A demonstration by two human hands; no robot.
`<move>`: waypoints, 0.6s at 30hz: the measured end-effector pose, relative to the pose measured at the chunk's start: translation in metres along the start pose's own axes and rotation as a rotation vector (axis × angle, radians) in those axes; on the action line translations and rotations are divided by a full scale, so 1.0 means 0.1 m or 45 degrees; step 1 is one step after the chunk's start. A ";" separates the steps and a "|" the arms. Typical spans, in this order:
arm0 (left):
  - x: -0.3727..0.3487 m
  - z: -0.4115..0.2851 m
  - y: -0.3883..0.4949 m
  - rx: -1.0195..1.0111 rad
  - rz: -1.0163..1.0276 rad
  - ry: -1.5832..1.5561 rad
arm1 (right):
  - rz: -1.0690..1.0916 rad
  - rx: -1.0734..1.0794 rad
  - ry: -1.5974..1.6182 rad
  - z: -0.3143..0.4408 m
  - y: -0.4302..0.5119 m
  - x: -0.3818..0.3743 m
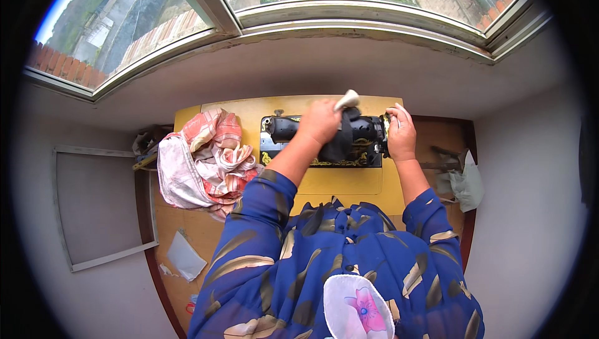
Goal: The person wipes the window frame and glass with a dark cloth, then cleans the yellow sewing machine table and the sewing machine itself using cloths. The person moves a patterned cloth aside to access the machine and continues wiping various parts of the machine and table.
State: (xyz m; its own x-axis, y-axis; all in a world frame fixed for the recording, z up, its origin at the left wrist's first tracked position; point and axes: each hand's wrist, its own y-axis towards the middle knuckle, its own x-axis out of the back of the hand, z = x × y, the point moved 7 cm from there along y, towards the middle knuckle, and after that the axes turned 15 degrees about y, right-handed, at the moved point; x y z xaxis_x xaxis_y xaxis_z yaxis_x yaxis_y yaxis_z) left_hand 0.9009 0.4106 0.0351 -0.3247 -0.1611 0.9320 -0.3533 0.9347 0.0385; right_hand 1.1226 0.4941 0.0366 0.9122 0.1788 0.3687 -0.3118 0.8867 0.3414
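A black sewing machine (281,129) with gold decoration lies across a yellow wooden sewing table (337,187). My left hand (320,121) is closed on a cloth with a whitish end (347,99), above the machine's arm. Dark fabric (340,140) hangs beside that hand over the arm; whether it is part of the same cloth cannot be told. My right hand (401,130) rests at the handwheel (386,135) on the machine's right end, with its fingers partly spread; their contact with the wheel is partly hidden.
A heap of pink, white and red patterned fabric (187,170) lies on the table's left side. Beyond the table are a wall and a window frame (365,13). A white plastic bag (468,184) is at the right, and a pale flat packet (186,255) lies low at the left.
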 end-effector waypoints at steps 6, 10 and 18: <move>0.25 0.27 -0.44 -0.164 -0.329 0.239 | 0.001 0.004 -0.009 0.00 -0.02 0.00; 0.08 -0.10 -0.95 -0.368 -0.672 0.202 | -0.004 0.030 0.005 0.03 -0.01 0.00; 0.14 -0.19 -0.44 -0.219 -0.649 0.338 | 0.002 0.002 0.006 -0.03 -0.01 0.00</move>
State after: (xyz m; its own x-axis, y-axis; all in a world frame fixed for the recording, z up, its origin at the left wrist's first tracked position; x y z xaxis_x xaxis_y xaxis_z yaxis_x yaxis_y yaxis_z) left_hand 0.9288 0.3728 0.0528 0.0868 -0.5388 0.8379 -0.2525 0.8018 0.5417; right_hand 1.1235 0.4939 0.0338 0.9130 0.1820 0.3652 -0.3135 0.8857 0.3424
